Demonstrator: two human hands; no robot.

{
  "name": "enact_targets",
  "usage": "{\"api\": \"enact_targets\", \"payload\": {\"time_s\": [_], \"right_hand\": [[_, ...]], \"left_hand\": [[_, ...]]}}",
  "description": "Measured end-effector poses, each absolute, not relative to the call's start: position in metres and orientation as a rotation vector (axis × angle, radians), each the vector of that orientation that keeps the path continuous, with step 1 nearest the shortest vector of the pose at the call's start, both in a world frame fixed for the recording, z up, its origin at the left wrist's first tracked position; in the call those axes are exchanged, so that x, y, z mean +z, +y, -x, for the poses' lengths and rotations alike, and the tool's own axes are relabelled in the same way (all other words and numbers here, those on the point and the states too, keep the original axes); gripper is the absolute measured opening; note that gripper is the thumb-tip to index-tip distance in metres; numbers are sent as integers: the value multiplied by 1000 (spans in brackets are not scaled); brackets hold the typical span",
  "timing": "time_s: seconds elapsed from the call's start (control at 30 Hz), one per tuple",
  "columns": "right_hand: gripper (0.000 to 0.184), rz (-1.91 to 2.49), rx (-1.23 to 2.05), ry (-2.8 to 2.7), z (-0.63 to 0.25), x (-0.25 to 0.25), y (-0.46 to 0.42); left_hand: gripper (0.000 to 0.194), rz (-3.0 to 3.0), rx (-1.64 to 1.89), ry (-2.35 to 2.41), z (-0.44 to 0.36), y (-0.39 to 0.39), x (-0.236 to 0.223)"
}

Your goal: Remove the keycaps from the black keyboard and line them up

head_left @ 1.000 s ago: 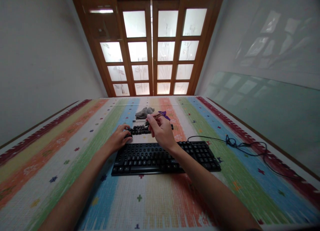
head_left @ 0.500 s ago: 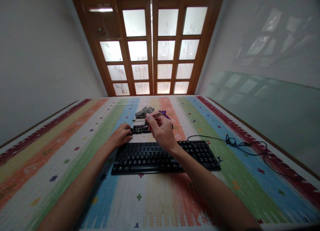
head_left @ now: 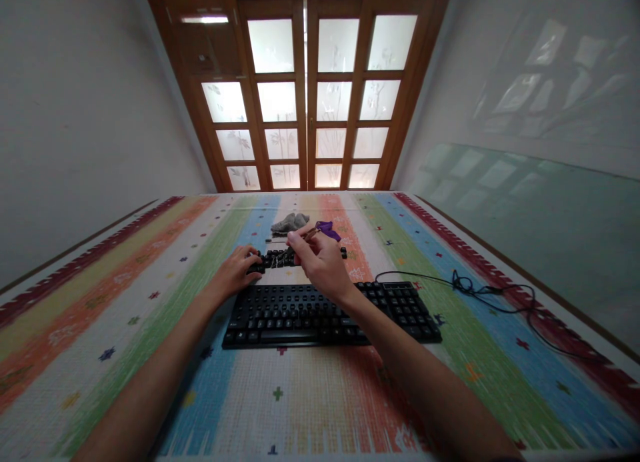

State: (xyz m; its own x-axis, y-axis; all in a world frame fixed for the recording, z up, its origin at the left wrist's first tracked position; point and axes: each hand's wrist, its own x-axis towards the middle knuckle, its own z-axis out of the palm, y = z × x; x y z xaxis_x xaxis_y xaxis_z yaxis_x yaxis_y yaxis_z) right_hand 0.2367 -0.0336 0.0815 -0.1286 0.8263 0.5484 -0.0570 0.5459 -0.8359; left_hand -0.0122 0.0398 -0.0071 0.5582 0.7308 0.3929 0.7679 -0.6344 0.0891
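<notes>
My left hand (head_left: 235, 270) rests at the left end of a row of loose black keycaps (head_left: 274, 259), thumb and forefinger closed around a black keycap (head_left: 258, 269). My right hand (head_left: 324, 262) pinches a slim brush-like tool (head_left: 311, 233), its dark tip angled down to the left over the keycaps. Fingers cover part of the tool and the right part of the row. Below both hands lies a black keyboard (head_left: 295, 319), partly hidden by my right wrist. Its upper rows look sparser than the lower ones.
Behind the keycaps lie a crumpled grey cloth (head_left: 291, 223), a purple cloth (head_left: 329, 231) and a thin rod (head_left: 278, 241). The keyboard's black cable (head_left: 465, 283) loops off to the right. A striped tablecloth (head_left: 165, 302) covers the table; a glass-paned wooden door (head_left: 306, 115) stands beyond.
My right hand has moved slightly left and down with the tool, uncovering more of the purple cloth and the row's right end. My left hand has barely shifted.
</notes>
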Motion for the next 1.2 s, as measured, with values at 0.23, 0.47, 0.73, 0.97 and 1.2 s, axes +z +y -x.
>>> {"api": "enact_targets", "payload": {"time_s": [0.23,0.47,0.73,0.97,1.2], "right_hand": [[36,695,865,-1602,-234,77,-32],[37,731,845,-1641,-234,75,-32],[34,719,880,-1696,-235,74,-31],[32,704,841,-1737,-234,73,-31],[37,710,809,-1756,-235,74,-31]], "left_hand": [[16,2671,-609,-1340,18,39,-13],[15,2686,-628,-1343,9,43,-15],[9,2714,-610,-1322,8,46,-15],[8,2726,-608,-1260,7,46,-15],[10,2716,-604,-1150,4,44,-12]]}}
